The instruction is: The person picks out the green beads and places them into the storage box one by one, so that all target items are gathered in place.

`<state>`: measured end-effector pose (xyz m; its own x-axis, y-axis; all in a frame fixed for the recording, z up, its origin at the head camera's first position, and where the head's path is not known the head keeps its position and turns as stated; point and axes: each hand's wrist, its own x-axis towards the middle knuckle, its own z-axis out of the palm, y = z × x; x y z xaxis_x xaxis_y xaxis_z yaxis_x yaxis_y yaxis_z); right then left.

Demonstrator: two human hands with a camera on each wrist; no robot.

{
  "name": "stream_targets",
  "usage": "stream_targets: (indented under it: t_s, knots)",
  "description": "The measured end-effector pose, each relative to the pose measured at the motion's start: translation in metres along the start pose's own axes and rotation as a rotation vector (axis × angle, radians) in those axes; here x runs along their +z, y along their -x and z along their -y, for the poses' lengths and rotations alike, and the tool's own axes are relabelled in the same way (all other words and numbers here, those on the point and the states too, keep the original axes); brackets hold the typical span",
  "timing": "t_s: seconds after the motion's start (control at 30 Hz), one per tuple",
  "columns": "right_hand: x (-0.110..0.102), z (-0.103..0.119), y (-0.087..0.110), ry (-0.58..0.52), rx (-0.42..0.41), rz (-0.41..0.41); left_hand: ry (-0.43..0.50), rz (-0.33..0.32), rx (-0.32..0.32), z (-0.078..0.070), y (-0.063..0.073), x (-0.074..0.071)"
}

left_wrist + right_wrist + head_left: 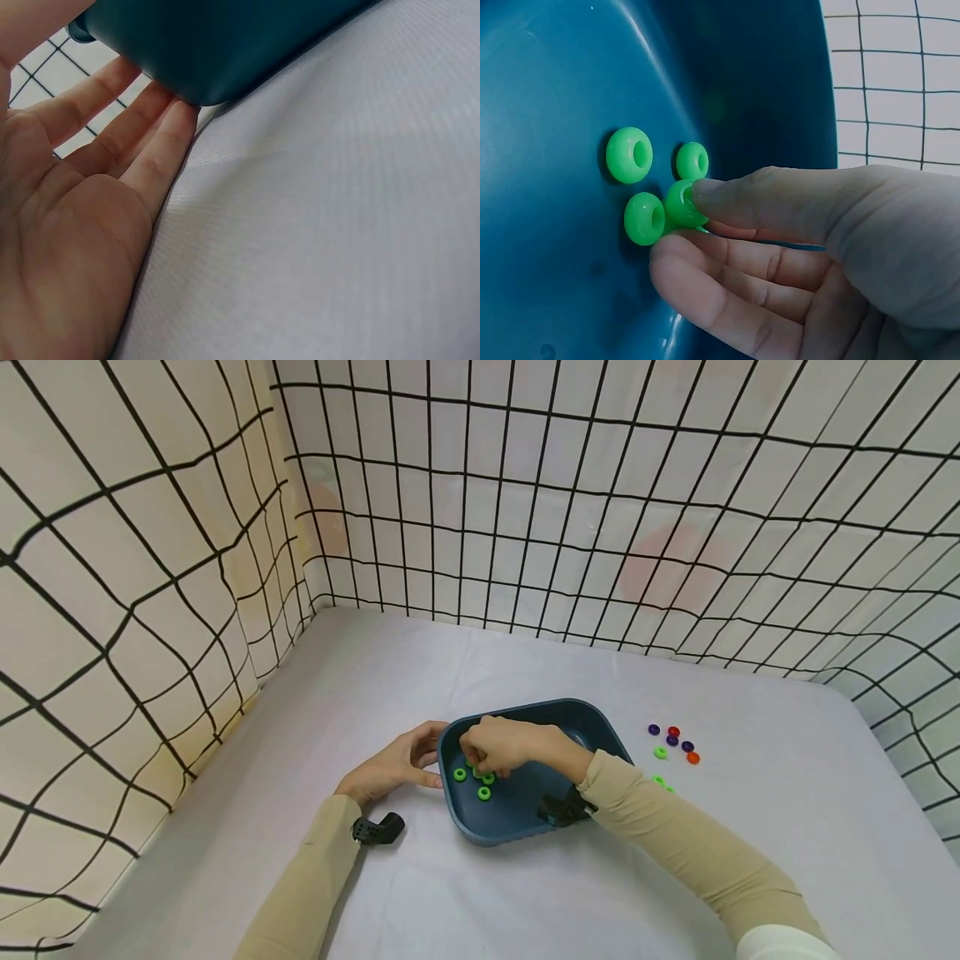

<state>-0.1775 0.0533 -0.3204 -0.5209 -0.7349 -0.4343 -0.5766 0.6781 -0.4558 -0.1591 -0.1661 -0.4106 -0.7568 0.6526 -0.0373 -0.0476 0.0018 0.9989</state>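
A dark blue plastic bin (517, 806) with rounded corners stands on the white cloth. Inside its left end lie several green ring-shaped beads (483, 793). My right hand (521, 743) reaches over into the bin. Between its thumb and fingers it pinches a green bead (681, 204), seen in the right wrist view right beside another green bead (643, 219). The curled fingers hide part of this cluster. At the bin's left end is my left hand (397, 767), thumb and fingers spread about the corner. Its fairly straight fingertips (180, 120) touch the outer wall in the left wrist view.
Right of the bin, loose beads lie on the cloth: purple (654, 729), red (673, 732), orange (693, 758) and green (660, 752) ones. The right forearm partly covers more green beads (658, 780). Black netting (465, 527) borders the table's back and sides.
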Motion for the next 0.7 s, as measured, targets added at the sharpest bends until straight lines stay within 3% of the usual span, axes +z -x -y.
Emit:
stream_targets:
  t_s: [0.7]
  knots:
    - [-0.0008, 0.0024, 0.0021, -0.022, 0.029, -0.017, -0.013, 0.01, 0.01, -0.0005, -0.0004, 0.0004]
